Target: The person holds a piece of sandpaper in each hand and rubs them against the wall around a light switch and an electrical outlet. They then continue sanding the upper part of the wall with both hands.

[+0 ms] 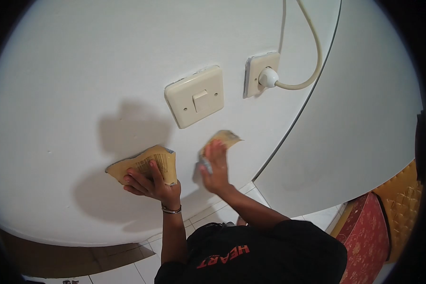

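Note:
My left hand point(149, 183), with a bracelet at the wrist, holds a folded piece of sandpaper point(149, 160) by its lower edge. Its tan backing with dark print faces me, and a grey rim shows along the fold. My right hand point(216, 165) presses a second, curled piece of sandpaper point(228, 137) against the white wall point(80, 61); the hand is slightly blurred. Just above it sits a cream light switch point(201, 100).
A cream socket point(270, 60) at the upper right holds a white plug point(268, 77), whose cable point(317, 57) loops upward. Beyond a dark seam stands a grey panel point(355, 118). White floor tiles point(146, 270) lie below; a red patterned mattress point(364, 232) stands at the lower right.

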The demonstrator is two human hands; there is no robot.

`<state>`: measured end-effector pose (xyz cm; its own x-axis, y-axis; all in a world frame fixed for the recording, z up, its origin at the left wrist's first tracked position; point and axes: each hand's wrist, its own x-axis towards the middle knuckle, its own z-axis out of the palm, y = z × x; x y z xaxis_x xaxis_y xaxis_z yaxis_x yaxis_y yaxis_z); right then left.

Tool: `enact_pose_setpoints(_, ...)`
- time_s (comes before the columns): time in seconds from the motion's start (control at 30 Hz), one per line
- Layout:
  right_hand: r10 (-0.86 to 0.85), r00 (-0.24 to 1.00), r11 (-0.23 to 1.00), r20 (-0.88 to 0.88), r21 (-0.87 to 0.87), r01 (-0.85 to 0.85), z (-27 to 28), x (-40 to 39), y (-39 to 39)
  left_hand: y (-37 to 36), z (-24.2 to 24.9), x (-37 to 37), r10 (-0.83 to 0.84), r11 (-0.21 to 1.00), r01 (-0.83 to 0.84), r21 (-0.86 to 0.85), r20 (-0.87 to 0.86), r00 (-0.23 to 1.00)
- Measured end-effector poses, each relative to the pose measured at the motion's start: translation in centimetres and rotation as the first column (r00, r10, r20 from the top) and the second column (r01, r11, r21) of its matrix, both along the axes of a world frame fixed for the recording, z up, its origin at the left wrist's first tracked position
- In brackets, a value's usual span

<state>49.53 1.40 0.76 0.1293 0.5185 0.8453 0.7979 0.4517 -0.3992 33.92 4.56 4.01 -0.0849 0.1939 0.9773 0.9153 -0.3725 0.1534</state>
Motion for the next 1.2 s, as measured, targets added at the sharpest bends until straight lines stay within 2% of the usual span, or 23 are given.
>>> enact_pose_setpoints(0.03, -0.025, 0.995, 1.000, -0.092, -0.003, 0.025, 0.2, 1.0, -0.4, 0.0, -0.2, -0.1, -0.003, 1.000, 0.003, -0.002, -0.006, 1.000)
enact_pose_setpoints(0.1, -0.102, 0.987, 0.995, -0.126, -0.006, 0.102, 2.5, 2.5, 0.2, -0.1, -0.2, -0.2, -0.007, 1.000, 0.007, -0.009, -0.011, 1.000)
enact_pose_setpoints(0.17, 0.056, 0.869, 0.984, -0.492, 0.174, 0.036, 6.4, 1.7, 0.9, -0.1, -0.1, -0.1, 0.007, 1.000, -0.007, 0.006, -0.009, 1.000)
enact_pose_setpoints(0.2, 0.132, 0.879, 0.983, -0.459, 0.174, -0.057, 7.2, 0.6, 0.8, -0.3, 0.0, 0.2, 0.009, 1.000, -0.009, 0.005, -0.007, 1.000)
enact_pose_setpoints(0.23, 0.020, 0.958, 0.994, -0.284, 0.113, 0.012, 6.9, 0.0, 0.6, -0.1, 0.1, 0.5, -0.005, 1.000, 0.005, 0.003, 0.002, 1.000)
enact_pose_setpoints(0.3, 0.076, 0.996, 0.997, 0.036, -0.037, -0.075, 3.6, -1.0, -0.7, -0.1, 0.1, 0.4, -0.009, 1.000, 0.009, 0.004, 0.011, 1.000)
enact_pose_setpoints(0.4, -0.006, 1.000, 0.997, -0.001, -0.080, 0.006, -1.0, 1.9, -1.2, -0.3, -0.2, 0.1, -0.006, 1.000, 0.006, -0.015, 0.000, 1.000)
enact_pose_setpoints(0.43, -0.070, 0.991, 0.997, -0.117, -0.045, 0.065, 0.1, 2.8, -1.1, -0.3, -0.1, 0.1, -0.020, 1.000, 0.020, -0.018, -0.007, 1.000)
enact_pose_setpoints(0.47, 0.015, 0.935, 0.998, -0.354, 0.062, 0.007, 1.1, 3.5, -0.2, -0.6, -0.3, 0.1, -0.035, 0.999, 0.034, -0.029, -0.014, 0.999)
enact_pose_setpoints(0.5, 0.021, 0.936, 0.999, -0.350, 0.053, -0.003, 3.4, 3.4, 0.1, -0.9, -0.5, 0.0, -0.025, 0.999, 0.024, -0.038, -0.010, 1.000)
enact_pose_setpoints(0.57, 0.180, 0.838, 0.967, -0.515, 0.247, -0.056, 7.9, 2.1, 0.7, -0.5, -0.6, 0.1, 0.011, 0.999, -0.012, -0.044, -0.015, 1.000)
enact_pose_setpoints(0.63, 0.012, 0.990, 0.996, -0.144, 0.094, 0.002, 5.6, 0.4, 0.9, 0.1, -0.7, 0.4, 0.013, 0.999, -0.014, -0.038, -0.022, 1.000)
enact_pose_setpoints(0.67, 0.021, 0.993, 0.999, 0.119, 0.042, -0.026, 3.6, 0.2, 0.9, 0.6, -0.8, 0.6, 0.005, 1.000, -0.006, -0.030, -0.022, 1.000)
enact_pose_setpoints(0.7, 0.040, 0.926, 0.999, 0.375, -0.015, -0.037, 1.6, 0.0, 0.8, 0.8, -1.0, 0.4, 0.004, 1.000, -0.005, -0.028, -0.024, 1.000)
enact_pose_setpoints(0.77, 0.049, 0.978, 0.998, 0.201, -0.035, -0.043, -1.8, 2.4, 1.0, 0.9, -1.4, 0.1, 0.013, 1.000, -0.014, -0.021, -0.064, 0.998)
enact_pose_setpoints(0.8, -0.019, 1.000, 0.999, 0.020, -0.038, 0.019, -1.4, 3.4, 0.8, 1.0, -1.3, 0.0, 0.017, 1.000, -0.017, -0.008, -0.057, 0.998)
enact_pose_setpoints(0.83, 0.072, 0.961, 0.993, -0.269, 0.109, -0.044, 0.9, 3.7, 1.3, 0.8, -1.3, -0.1, 0.019, 1.000, -0.019, 0.005, -0.071, 0.997)
enact_pose_setpoints(0.9, -0.096, 0.952, 0.989, -0.292, 0.077, 0.123, 5.5, 4.0, 1.4, 0.2, -1.4, -0.5, 0.010, 1.000, -0.010, 0.004, -0.099, 0.995)
enact_pose_setpoints(0.97, -0.016, 0.948, 0.994, -0.318, 0.098, 0.049, 6.2, 1.2, 1.3, 0.1, -1.0, -0.5, 0.036, 0.999, -0.034, 0.035, -0.069, 0.997)
enact_pose_setpoints(1.03, 0.050, 0.997, 0.998, 0.063, 0.045, -0.052, 4.6, -0.4, 0.0, -0.1, -0.7, -0.6, 0.024, 0.999, -0.022, 0.038, -0.067, 0.997)
enact_pose_setpoints(1.1, 0.056, 0.899, 0.998, 0.433, -0.029, -0.048, 1.4, 0.9, -0.8, -0.8, -0.8, -0.8, 0.011, 1.000, -0.009, 0.028, -0.063, 0.998)
enact_pose_setpoints(1.17, 0.007, 0.999, 0.998, 0.052, -0.068, -0.004, 0.8, 4.0, -1.5, -0.8, -0.6, -0.8, 0.009, 0.999, -0.006, 0.045, -0.073, 0.997)
enact_pose_setpoints(1.2, 0.000, 0.995, 1.000, -0.099, 0.014, 0.001, 2.5, 4.1, -1.2, -0.8, -0.6, -0.9, 0.006, 0.999, -0.003, 0.043, -0.071, 0.997)
